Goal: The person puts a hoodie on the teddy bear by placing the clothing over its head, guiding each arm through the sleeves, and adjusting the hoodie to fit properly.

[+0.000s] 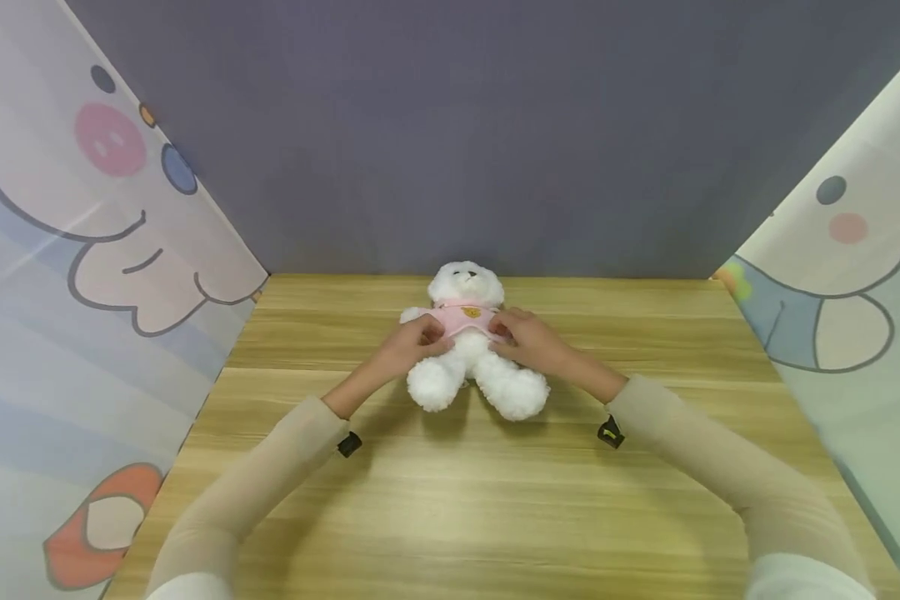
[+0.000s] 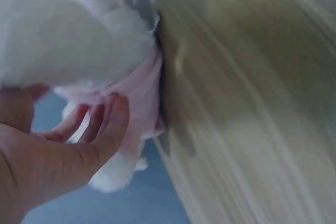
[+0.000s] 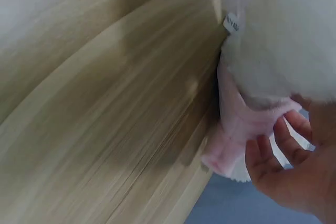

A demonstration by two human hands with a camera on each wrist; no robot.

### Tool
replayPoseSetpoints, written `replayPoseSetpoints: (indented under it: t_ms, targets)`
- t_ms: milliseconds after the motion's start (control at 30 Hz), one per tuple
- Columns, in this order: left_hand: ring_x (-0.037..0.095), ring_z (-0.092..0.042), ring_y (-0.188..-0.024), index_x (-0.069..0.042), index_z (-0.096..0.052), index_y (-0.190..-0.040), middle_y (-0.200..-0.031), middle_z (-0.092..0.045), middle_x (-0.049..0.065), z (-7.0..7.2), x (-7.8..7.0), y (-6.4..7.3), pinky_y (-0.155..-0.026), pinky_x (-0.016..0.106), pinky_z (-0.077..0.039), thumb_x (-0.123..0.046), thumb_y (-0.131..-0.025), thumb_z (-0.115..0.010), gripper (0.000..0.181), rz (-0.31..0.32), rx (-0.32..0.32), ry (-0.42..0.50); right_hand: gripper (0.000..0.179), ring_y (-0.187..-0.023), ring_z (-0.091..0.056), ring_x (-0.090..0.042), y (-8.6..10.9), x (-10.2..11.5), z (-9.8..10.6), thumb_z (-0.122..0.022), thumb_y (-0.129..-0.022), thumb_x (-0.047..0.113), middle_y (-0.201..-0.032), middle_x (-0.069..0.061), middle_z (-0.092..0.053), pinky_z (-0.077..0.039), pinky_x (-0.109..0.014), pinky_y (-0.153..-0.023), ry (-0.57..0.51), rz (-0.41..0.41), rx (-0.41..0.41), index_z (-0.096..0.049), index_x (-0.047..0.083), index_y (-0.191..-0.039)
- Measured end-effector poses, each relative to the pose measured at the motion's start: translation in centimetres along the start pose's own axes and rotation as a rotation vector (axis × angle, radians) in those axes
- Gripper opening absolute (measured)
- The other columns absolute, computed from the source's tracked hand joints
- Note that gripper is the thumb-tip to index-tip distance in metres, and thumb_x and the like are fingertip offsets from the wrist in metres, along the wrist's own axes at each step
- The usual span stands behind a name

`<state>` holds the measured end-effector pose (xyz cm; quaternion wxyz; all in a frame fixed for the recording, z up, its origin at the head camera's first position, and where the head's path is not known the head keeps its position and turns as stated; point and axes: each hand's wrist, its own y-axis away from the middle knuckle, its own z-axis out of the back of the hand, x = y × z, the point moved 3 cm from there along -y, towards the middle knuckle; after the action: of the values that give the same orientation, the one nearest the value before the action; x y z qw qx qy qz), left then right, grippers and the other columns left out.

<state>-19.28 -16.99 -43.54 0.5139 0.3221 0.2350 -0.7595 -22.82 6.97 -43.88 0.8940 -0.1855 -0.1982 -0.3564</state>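
A white plush teddy bear (image 1: 468, 287) lies on its back, head toward the grey wall and legs toward me. It wears a pink shirt (image 1: 457, 320) with a small yellow-orange patch on the chest. My left hand (image 1: 411, 343) pinches the shirt's hem at the bear's side on the left. On the opposite side, my right hand (image 1: 534, 342) pinches the same hem between thumb and curled fingers. In the left wrist view a furry leg (image 2: 68, 40) hides part of that thumb. A small white tag (image 3: 231, 23) shows near the bear's bottom in the right wrist view.
The bear rests on a wood-grain table (image 1: 435, 508), near its back edge. Behind it rises a dark grey wall (image 1: 457, 133). Cartoon-printed curtains (image 1: 37, 350) flank the table on both sides. A small black device (image 1: 349, 443) hangs by each wrist.
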Motion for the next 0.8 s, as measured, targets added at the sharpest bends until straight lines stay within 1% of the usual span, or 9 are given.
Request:
replayPoseSetpoints:
  t_ms: [100,167,233,367,467,533,633,733,800]
  targets:
    - [0.023,-0.061,-0.085,-0.001,-0.062,-0.108,-0.094,-0.065,0.011,-0.6,0.4,-0.6,-0.076,0.035,-0.052,-0.014,-0.103,-0.059,0.015,-0.115,-0.063,-0.183,0.017,-0.089,-0.06,-0.02,-0.3,0.3,-0.1,-0.069,-0.098,0.018,-0.103,-0.008,-0.065,-0.052,-0.038,-0.081,0.009,0.016,-0.024,-0.067,0.008,-0.11]
    - [0.02,-0.058,-0.077,-0.002,-0.062,-0.104,-0.088,-0.064,0.009,-0.7,0.9,-0.3,-0.069,0.033,-0.051,-0.01,-0.104,-0.058,0.009,-0.169,-0.124,-0.314,0.011,-0.087,-0.06,-0.019,-0.2,0.2,0.1,-0.069,-0.098,0.015,-0.101,-0.006,-0.065,-0.052,-0.037,-0.078,0.012,0.042,-0.033,-0.068,0.01,-0.108]
    - [0.018,-0.056,-0.073,-0.004,-0.061,-0.101,-0.087,-0.063,0.007,-0.6,1.5,0.5,-0.065,0.032,-0.05,-0.005,-0.102,-0.058,0.004,-0.211,-0.164,-0.402,0.008,-0.087,-0.06,-0.018,0.2,0.1,0.4,-0.069,-0.097,0.011,-0.1,-0.005,-0.066,-0.052,-0.036,-0.076,0.001,0.071,-0.033,-0.07,0.011,-0.105]
    - [0.016,-0.052,-0.072,-0.007,-0.056,-0.099,-0.09,-0.06,0.005,-0.3,2.7,1.8,-0.061,0.03,-0.049,-0.005,-0.102,-0.059,0.004,-0.28,-0.16,-0.446,0.007,-0.091,-0.062,-0.021,1.0,-0.3,1.1,-0.07,-0.094,0.005,-0.104,-0.007,-0.067,-0.055,-0.036,-0.078,-0.025,0.147,-0.039,-0.072,0.011,-0.098]
    - [0.017,-0.05,-0.075,-0.006,-0.055,-0.105,-0.094,-0.055,0.006,-0.2,3.0,2.2,-0.063,0.029,-0.048,-0.01,-0.105,-0.055,0.003,-0.344,-0.112,-0.468,0.011,-0.097,-0.065,-0.025,1.0,-0.5,1.2,-0.071,-0.093,0.002,-0.109,-0.01,-0.066,-0.059,-0.036,-0.079,-0.081,0.168,-0.043,-0.071,0.008,-0.103]
    - [0.017,-0.05,-0.078,-0.006,-0.056,-0.107,-0.096,-0.054,0.007,0.1,2.9,2.4,-0.065,0.029,-0.048,-0.01,-0.106,-0.054,0.005,-0.329,-0.072,-0.464,0.017,-0.1,-0.067,-0.029,0.9,-0.5,1.1,-0.071,-0.093,0.002,-0.112,-0.012,-0.065,-0.06,-0.037,-0.08,-0.118,0.168,-0.047,-0.068,0.005,-0.109]
    - [0.016,-0.05,-0.074,-0.009,-0.062,-0.106,-0.095,-0.055,0.004,1.2,2.0,2.7,-0.061,0.028,-0.046,-0.01,-0.106,-0.053,0.009,-0.231,-0.039,-0.47,0.027,-0.103,-0.068,-0.033,0.7,-0.1,0.8,-0.073,-0.091,0.001,-0.114,-0.016,-0.064,-0.06,-0.039,-0.083,-0.166,0.145,-0.055,-0.064,0.0,-0.116]
    - [0.014,-0.05,-0.069,-0.009,-0.065,-0.105,-0.093,-0.058,0.002,2.6,0.1,2.7,-0.055,0.028,-0.043,-0.008,-0.104,-0.054,0.012,-0.162,-0.049,-0.503,0.028,-0.103,-0.069,-0.034,0.5,0.6,0.6,-0.074,-0.091,0.002,-0.117,-0.018,-0.064,-0.06,-0.038,-0.085,-0.188,0.123,-0.066,-0.064,-0.001,-0.116]
    - [0.015,-0.052,-0.068,-0.007,-0.068,-0.107,-0.092,-0.061,0.003,3.3,-1.6,2.5,-0.055,0.028,-0.044,-0.007,-0.102,-0.057,0.012,-0.178,-0.065,-0.51,0.027,-0.104,-0.069,-0.032,0.3,1.1,0.6,-0.074,-0.091,0.003,-0.118,-0.017,-0.064,-0.059,-0.038,-0.087,-0.195,0.115,-0.075,-0.064,0.0,-0.116]
